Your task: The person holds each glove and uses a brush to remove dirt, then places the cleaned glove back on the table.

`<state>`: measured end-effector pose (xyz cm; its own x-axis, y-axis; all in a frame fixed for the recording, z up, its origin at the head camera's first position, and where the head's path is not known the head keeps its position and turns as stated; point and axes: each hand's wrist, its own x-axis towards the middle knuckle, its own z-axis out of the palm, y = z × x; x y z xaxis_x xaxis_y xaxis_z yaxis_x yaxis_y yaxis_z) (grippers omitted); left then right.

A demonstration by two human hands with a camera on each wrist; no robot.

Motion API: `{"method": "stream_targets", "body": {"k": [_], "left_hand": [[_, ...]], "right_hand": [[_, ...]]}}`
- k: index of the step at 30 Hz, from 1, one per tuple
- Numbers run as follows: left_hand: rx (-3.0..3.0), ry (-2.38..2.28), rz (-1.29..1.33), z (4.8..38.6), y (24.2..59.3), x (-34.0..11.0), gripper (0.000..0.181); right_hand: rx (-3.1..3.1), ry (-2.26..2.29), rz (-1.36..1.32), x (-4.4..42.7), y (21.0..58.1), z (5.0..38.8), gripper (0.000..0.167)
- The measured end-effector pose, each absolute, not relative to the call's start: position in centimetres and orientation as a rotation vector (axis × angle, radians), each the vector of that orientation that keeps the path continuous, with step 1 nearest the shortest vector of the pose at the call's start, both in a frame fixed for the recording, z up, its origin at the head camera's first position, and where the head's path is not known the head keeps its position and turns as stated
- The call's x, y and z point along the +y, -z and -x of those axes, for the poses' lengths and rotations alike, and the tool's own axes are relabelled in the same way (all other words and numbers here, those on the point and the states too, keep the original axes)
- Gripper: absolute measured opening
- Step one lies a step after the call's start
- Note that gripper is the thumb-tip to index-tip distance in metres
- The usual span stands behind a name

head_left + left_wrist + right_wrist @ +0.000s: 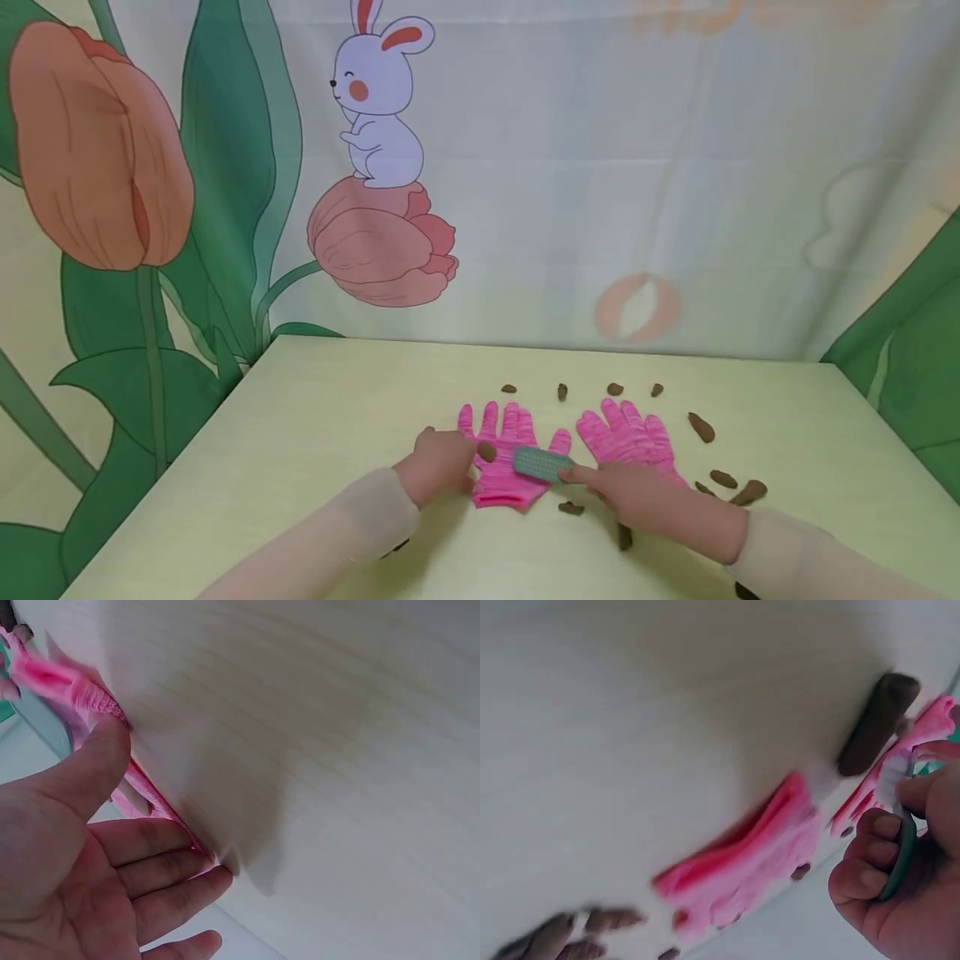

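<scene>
Two pink knitted gloves lie palm-flat on the table, a left glove (501,475) and a right glove (637,437). My left hand (442,460) rests at the side of the left glove; in the left wrist view its thumb and fairly straight fingers (176,904) touch the fabric with a gap between them. My right hand (645,496) grips a green brush (542,465) over the left glove. In the right wrist view, fingers curl round the brush's green handle (904,855), and its pale bristles (890,776) face the glove. A brown lump (487,452) sits on the left glove.
Several brown lumps are scattered around the gloves, including a long one (701,427) at the right. A brown cylinder (877,724) lies near the left glove in the right wrist view. A printed curtain (562,167) hangs behind the pale table (337,400).
</scene>
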<state>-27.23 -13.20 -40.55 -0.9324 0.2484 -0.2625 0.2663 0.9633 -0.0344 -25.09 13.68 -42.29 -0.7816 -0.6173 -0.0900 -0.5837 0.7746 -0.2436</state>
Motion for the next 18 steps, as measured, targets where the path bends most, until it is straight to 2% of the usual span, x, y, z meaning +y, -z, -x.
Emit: {"method": "stream_targets", "body": {"k": [2,6,10,14,18], "left_hand": [[2.861,0.116,-0.360,27.1,40.4,-13.2,0.014],[2.865,0.085,-0.338,27.0,40.0,-13.4,0.017],[2.850,0.089,-0.371,27.1,39.9,-13.5,0.018],[2.834,0.124,-0.427,27.2,39.9,-13.5,0.032],[2.840,0.110,-0.443,27.2,39.7,-13.2,0.030]], "right_hand": [[2.848,0.214,1.016,15.0,42.0,25.2,0.042],[2.950,0.053,1.071,17.3,40.9,25.4,0.044],[2.997,0.087,1.047,18.5,39.7,25.5,0.049],[2.965,0.331,1.065,16.4,39.3,25.6,0.041],[2.852,0.476,1.092,12.7,40.2,26.2,0.036]]}}
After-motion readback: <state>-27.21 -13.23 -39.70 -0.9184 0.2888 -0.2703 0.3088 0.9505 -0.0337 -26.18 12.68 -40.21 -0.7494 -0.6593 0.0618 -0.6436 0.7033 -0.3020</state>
